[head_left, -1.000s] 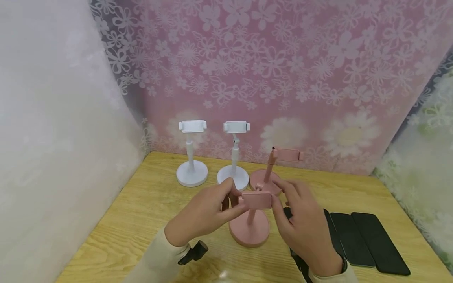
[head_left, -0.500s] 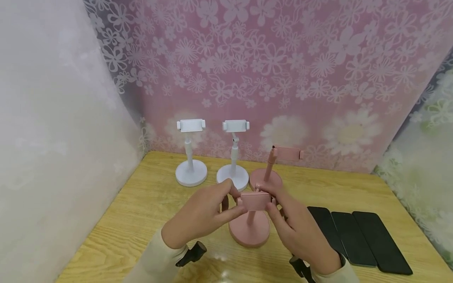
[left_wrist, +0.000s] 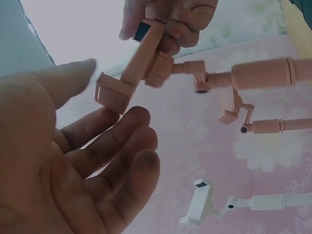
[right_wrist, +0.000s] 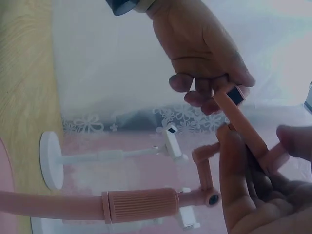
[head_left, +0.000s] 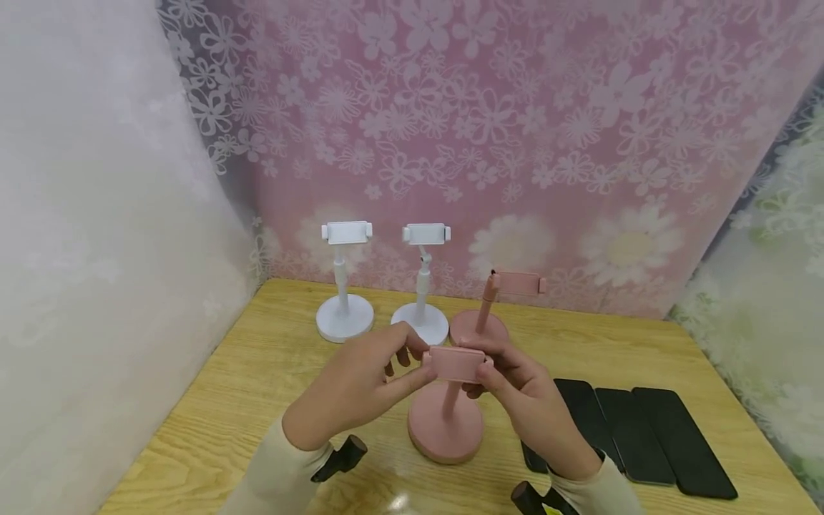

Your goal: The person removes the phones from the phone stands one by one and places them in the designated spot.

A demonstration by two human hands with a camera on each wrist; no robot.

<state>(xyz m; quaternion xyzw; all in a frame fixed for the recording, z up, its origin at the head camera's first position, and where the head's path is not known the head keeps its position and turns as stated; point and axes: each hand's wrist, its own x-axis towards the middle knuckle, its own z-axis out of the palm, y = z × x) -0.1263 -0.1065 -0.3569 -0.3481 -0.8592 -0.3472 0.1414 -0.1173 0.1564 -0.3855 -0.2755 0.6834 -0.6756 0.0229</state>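
A pink phone stand (head_left: 444,429) stands upright in front of the person, its clamp (head_left: 455,364) facing the head camera. The left hand (head_left: 357,383) pinches the clamp's left end lightly between thumb and forefinger; the left wrist view shows its other fingers (left_wrist: 146,168) loosely bent. At the opposite end, the right hand (head_left: 531,397) grips the clamp, thumb in front and fingers behind. A dark pad (left_wrist: 142,31) shows inside that end in the left wrist view. The ribbed pink stem (right_wrist: 144,204) crosses the right wrist view.
Behind stands a second pink phone stand (head_left: 486,307), its clamp turned to the right. Two white phone stands (head_left: 344,318) (head_left: 421,322) are at the back left. Several black phones (head_left: 634,436) lie side by side at right, partly behind the right hand. A flowered curtain (head_left: 386,107) hangs behind the table.
The right hand has closed in on the clamp's right end and now grips it, thumb in front. The left hand has stayed at the left end. The head view has shifted slightly.
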